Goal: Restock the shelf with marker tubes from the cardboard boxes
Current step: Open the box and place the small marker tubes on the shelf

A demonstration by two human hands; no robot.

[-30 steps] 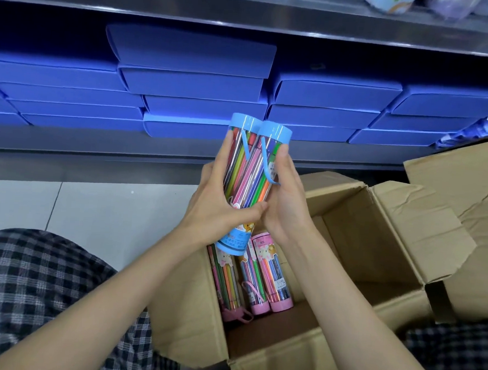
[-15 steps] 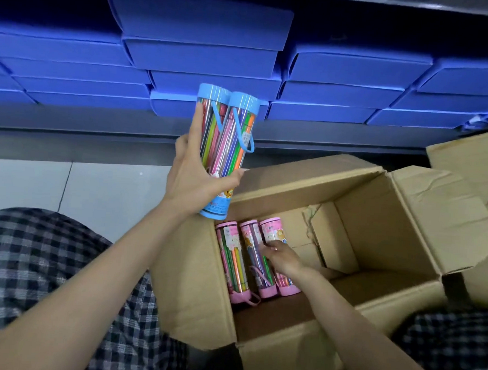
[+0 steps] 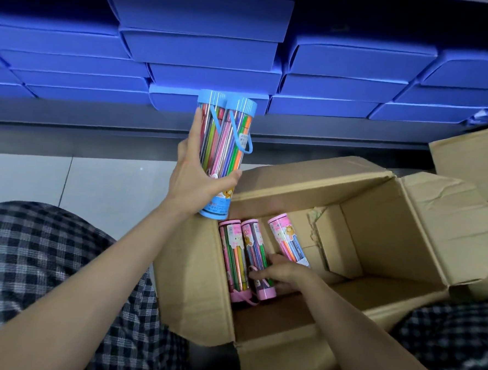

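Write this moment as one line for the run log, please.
left hand: holds two blue-capped tubes | right hand: grasping pink-capped tube in cardboard box

Pale tiled floor (glossy), dim lighting.

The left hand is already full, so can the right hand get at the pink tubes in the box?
Probably yes: the right hand is already inside the open cardboard box, touching the pink tubes.

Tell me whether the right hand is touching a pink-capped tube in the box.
Touching: the head view shows the right hand with fingers lying across the middle pink-capped tube.
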